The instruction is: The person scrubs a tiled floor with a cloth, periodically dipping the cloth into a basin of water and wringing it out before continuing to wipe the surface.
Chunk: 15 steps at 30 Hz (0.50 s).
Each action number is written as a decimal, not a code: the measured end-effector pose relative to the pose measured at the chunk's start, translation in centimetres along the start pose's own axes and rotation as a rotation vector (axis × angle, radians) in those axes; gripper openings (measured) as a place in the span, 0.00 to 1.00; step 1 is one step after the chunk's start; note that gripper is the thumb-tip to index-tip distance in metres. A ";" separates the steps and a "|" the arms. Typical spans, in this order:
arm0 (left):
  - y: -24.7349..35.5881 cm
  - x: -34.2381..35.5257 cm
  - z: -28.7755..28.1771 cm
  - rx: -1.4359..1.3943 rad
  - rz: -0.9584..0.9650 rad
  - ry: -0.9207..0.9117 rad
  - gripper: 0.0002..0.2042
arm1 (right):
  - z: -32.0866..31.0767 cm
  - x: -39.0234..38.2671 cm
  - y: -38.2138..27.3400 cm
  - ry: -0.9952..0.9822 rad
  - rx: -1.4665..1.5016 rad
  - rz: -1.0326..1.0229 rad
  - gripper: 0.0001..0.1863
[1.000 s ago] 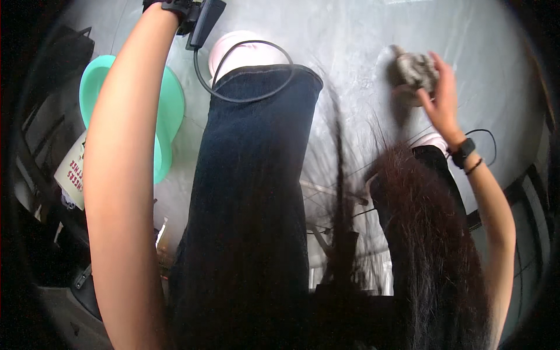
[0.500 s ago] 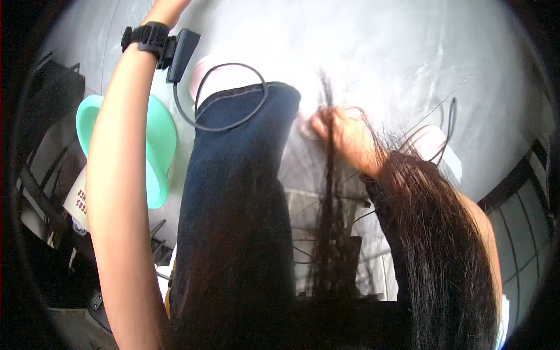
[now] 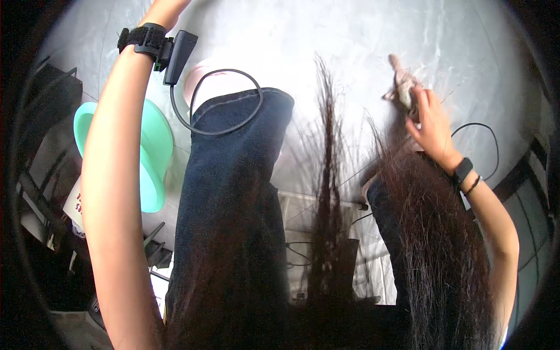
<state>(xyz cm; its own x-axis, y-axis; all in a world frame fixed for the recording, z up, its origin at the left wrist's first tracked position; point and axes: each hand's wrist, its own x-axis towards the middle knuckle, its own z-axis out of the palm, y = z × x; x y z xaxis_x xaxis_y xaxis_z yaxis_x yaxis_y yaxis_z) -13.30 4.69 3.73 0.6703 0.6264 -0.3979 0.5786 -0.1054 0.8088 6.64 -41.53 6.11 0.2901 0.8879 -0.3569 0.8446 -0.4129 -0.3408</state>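
Observation:
My right hand (image 3: 433, 131) is over the grey floor on the right, its fingers bent against a small, crumpled, grey-beige thing (image 3: 403, 83). This looks soft and ragged, with a narrow end pointing away from me; its exact kind I cannot make out. Part of it lies behind my fingers. My left hand (image 3: 169, 10) reaches up to the top edge at the left, where its fingers are cut off from view. A black strap with a dark device (image 3: 179, 57) sits on that wrist, and its cable loops over my jeans-covered leg (image 3: 233, 175).
Left of my leg, partly behind my left forearm, is a mint-green plastic basin or seat (image 3: 156, 157). A pale printed container (image 3: 74, 207) stands beside it. Dark furniture frames (image 3: 49, 105) line the left side. Long dark hair (image 3: 443, 251) hangs across the view on the right.
My right hand has moved right from between my legs, and the crumpled thing now shows at its fingers. My right knee has swung outward. The left arm has barely shifted.

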 end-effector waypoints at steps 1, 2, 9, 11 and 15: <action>0.0 -0.2 -0.1 0.012 -0.001 0.001 0.15 | 1.0 -0.3 -0.7 -0.072 0.042 0.011 0.31; -0.2 0.1 0.5 -0.009 0.005 -0.005 0.15 | 1.2 -1.1 -1.0 -0.065 0.046 0.006 0.31; -0.1 0.7 1.2 -0.048 -0.007 -0.034 0.15 | 3.2 1.8 -5.5 -0.031 0.141 0.053 0.24; -0.3 0.8 1.1 -0.039 -0.005 -0.031 0.15 | 4.0 3.2 -7.7 -0.015 0.160 -0.011 0.21; -0.5 0.5 1.1 -0.040 0.013 -0.055 0.15 | 6.4 5.3 -11.2 0.082 0.051 -0.186 0.19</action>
<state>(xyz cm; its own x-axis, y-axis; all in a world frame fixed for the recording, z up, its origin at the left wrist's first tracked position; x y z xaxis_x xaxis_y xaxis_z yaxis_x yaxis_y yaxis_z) -12.71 4.21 2.65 0.7030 0.5814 -0.4097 0.5516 -0.0819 0.8301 -4.12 -33.50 2.43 0.1691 0.9625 -0.2121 0.8636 -0.2484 -0.4387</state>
